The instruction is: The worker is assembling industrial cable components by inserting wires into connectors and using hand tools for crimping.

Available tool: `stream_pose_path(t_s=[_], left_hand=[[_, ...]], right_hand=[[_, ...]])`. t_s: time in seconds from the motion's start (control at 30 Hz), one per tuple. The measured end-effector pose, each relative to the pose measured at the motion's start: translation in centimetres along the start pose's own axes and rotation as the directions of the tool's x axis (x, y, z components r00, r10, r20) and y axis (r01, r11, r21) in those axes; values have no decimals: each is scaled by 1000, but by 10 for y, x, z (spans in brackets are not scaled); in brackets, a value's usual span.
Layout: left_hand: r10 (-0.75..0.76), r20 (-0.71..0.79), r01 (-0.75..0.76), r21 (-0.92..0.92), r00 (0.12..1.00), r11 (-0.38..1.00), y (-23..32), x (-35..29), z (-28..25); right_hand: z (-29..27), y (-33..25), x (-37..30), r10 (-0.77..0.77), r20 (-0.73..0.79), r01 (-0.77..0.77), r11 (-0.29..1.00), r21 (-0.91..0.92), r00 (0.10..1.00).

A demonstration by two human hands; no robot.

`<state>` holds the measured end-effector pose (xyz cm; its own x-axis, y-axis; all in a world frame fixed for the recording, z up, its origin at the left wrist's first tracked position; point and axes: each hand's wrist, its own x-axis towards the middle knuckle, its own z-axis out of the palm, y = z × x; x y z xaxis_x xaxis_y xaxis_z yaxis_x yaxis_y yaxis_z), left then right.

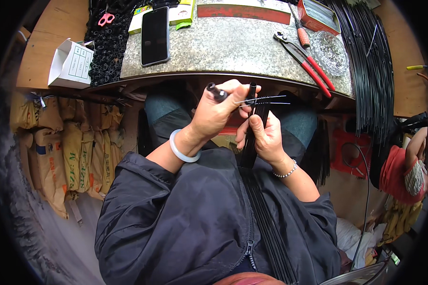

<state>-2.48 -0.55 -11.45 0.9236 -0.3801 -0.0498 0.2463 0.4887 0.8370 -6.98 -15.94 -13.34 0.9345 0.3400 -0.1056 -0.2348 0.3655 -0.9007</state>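
My left hand point(215, 114) is closed round a dark tool with a round black handle point(217, 92), its end poking out above the fist. Two thin silvery wires point(273, 102) stretch rightward from near its fingertips. They cross a short black tube point(253, 89) standing at the top of a bundle of long thin black rods point(267, 221). My right hand point(270, 137) grips that bundle just below the wires, thumb on top. From there the rods run down across my lap to the lower edge. The exact contact of the left fingertips is hidden.
On the speckled worktop point(190, 61) lie a phone point(155, 38), red-handled cutters point(315, 78) and a glass dish point(335, 59) of small parts. Black rods point(373, 71) hang over its right edge; black pieces point(110, 47) heap at left. Another person point(395, 175) is at far right.
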Motion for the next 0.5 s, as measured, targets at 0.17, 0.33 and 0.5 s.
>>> stream_pose_path(t_s=[0.17, 0.33, 0.5], left_hand=[[-10, 7, 10, -1, 1000, 1000, -10, -10, -8], [-25, 37, 25, -5, 999, 1000, -7, -7, -9], [175, -32, -166, 188, 984, 968, -10, -8, 3]], right_hand=[[-2, 0, 0, 3, 19, -2, 1000, -21, 1000], [1, -2, 1, -18, 19, 18, 1000, 3, 1000], [3, -1, 1, -23, 10, 23, 1000, -11, 1000]])
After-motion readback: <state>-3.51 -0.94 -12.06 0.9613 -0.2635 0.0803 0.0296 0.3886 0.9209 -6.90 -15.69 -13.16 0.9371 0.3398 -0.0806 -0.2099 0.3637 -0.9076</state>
